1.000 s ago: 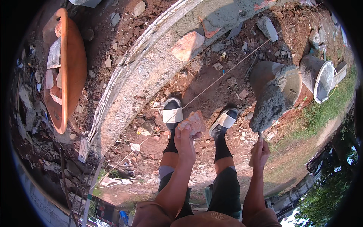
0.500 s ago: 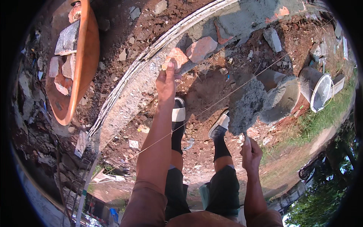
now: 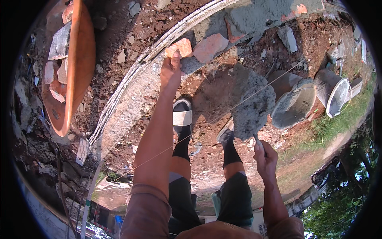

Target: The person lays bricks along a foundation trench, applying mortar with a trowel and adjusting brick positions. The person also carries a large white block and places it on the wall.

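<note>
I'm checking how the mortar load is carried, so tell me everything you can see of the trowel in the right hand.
The trowel is almost buried under a heaped, rough grey load of wet mortar, so the blade's shape and metal hardly show. Only a short dark stretch of handle shows, running down into the right hand, which grips it. It is held in the air above the reddish ground, loaded end pointing up and away from the person, in front of the right foot. A taut string crosses over it.
</note>
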{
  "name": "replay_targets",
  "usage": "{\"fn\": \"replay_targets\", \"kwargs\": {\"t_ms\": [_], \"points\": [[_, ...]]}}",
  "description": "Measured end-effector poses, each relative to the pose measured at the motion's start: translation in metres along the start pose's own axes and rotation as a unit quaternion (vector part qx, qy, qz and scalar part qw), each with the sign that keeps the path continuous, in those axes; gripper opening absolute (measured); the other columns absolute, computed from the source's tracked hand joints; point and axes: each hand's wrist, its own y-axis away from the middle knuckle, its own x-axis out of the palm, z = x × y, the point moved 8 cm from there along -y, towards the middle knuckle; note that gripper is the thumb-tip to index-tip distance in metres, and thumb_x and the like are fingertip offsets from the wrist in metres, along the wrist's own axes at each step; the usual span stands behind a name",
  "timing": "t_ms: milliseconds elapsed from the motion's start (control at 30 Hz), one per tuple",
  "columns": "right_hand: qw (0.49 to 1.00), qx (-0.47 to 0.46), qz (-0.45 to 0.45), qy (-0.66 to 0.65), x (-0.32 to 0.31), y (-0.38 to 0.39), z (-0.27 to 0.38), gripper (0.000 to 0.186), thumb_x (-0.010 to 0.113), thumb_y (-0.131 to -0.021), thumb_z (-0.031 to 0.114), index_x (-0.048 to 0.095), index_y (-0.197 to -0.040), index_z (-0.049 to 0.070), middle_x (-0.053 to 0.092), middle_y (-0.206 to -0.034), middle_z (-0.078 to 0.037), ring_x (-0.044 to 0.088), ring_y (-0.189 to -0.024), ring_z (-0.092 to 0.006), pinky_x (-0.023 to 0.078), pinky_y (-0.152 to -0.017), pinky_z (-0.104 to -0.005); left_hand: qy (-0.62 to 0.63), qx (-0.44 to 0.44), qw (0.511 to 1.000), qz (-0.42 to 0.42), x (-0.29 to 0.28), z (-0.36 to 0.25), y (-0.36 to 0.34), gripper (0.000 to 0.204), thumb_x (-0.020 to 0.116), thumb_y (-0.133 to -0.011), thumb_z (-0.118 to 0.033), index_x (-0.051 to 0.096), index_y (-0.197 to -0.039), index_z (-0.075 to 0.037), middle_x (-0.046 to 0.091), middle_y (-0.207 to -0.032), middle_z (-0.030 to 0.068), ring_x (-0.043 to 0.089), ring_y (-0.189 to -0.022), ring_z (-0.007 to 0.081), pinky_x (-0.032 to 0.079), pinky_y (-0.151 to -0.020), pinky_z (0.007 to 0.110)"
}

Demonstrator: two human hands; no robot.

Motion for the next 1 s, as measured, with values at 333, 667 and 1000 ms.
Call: {"fn": "replay_targets", "kwargs": {"t_ms": [333, 667, 1000], "points": [[0.996, -0.066, 0.004, -0.056, 0.089, 0.015, 0.107, 0.045, 0.050, -0.091, 0.013, 0.038, -0.128, -0.009, 0.052, -0.109, -0.022, 0.054, -0.096, -0.0283, 0.043, -0.084, -0.0374, 0.071, -0.066, 0.995, -0.012, -0.043, 0.060, 0.153, 0.051, 0.052, -0.093, -0.040, 0.046, -0.125, -0.001, 0.060, -0.104, 0.0118, 0.062, -0.080, 0.0163, 0.047, -0.071, 0.028], [0.992, -0.107, -0.015, -0.058, 0.112, -0.016, 0.089, 0.035, 0.048, -0.093, 0.016, 0.045, -0.124, -0.001, 0.054, -0.091, -0.013, 0.055, -0.077, -0.0168, 0.046, -0.066, -0.0285, -0.415, 0.104, 0.899, 0.095, -0.092, 0.055, 0.403, 0.053, 0.065, -0.079, -0.038, 0.053, -0.115, -0.001, 0.052, -0.120, 0.0179, 0.045, -0.119, 0.0312, 0.031, -0.098, 0.050], [0.915, -0.207, -0.071, 0.338, -0.007, -0.160, 0.135, 0.038, 0.044, -0.093, 0.039, 0.055, -0.120, 0.015, 0.061, -0.092, -0.020, 0.062, -0.082, -0.0407, 0.050, -0.069, -0.0476, -0.468, 0.095, 0.876, 0.073, -0.075, 0.059, 0.385, 0.043, 0.063, -0.080, -0.034, 0.058, -0.106, 0.001, 0.055, -0.114, 0.0170, 0.052, -0.107, 0.0318, 0.036, -0.092, 0.045]]}}
